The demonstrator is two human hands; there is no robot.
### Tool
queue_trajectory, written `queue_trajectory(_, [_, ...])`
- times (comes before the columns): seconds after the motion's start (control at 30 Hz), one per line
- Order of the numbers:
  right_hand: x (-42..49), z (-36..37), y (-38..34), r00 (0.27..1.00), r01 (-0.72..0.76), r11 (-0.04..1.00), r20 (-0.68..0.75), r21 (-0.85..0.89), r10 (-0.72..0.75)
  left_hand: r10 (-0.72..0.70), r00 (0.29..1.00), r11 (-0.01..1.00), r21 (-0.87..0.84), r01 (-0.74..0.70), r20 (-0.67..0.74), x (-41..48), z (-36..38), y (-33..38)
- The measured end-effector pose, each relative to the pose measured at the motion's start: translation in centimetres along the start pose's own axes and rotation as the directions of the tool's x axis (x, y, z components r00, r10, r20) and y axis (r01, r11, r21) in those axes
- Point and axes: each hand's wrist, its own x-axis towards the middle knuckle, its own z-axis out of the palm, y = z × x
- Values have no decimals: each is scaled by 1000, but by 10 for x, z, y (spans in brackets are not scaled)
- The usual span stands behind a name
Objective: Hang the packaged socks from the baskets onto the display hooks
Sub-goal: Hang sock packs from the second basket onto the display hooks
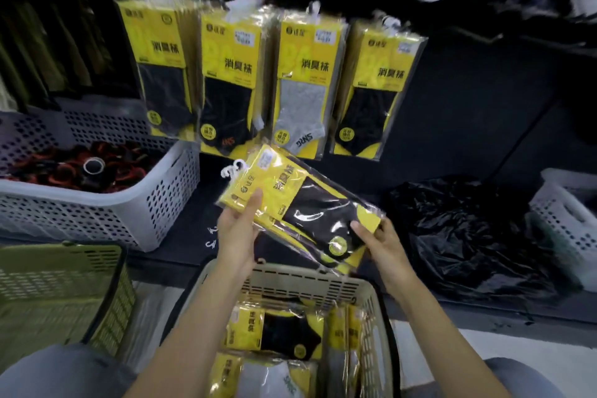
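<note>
Hands both grasp one sock packet (300, 203), held tilted above the beige basket (310, 284): left hand (237, 229) pinches its yellow header end, right hand (384, 245) grips the toe end. More packets lie in that basket; four rows of hung packets (268, 81) stand behind.

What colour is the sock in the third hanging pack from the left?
The sock is light grey; seen in the head view.

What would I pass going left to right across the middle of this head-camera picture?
white basket holding red and black things → held sock pack → black plastic bag → second white basket at the right edge
</note>
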Motion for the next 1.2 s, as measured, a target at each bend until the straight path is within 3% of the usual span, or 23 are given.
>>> queue_trajectory(0.1, [6,-1,-27,989,136,987,-47,-81,-140,151,985,959,228,-166,84,2,19,22])
queue_trajectory(0.2, [8,11,-60,963,270,954,45,-133,-266,198,949,889,362,-280,247,2,41,37])
queue_trajectory(0.3, [8,25,-84,942,333,940,79,-71,-328,213,905,864,362,-350,367,-2,62,48])
queue_trajectory(0.43, [5,30,-101,926,372,926,39,58,-374,245,890,876,307,-373,385,-2,82,59])
queue_trajectory(0.7, [14,22,-117,939,343,922,-81,182,-333,248,826,846,302,-439,506,11,103,75])
queue_trajectory(0.8, [21,12,-125,943,331,928,-98,168,-319,291,830,848,274,-454,476,20,107,81])
queue_trajectory(0.93, [42,-8,-142,929,332,929,-226,165,-292,380,837,840,232,-491,393,36,112,99])
queue_trajectory(1.2, [88,-18,-189,866,425,905,-300,17,-401,469,817,775,288,-563,335,65,118,128])
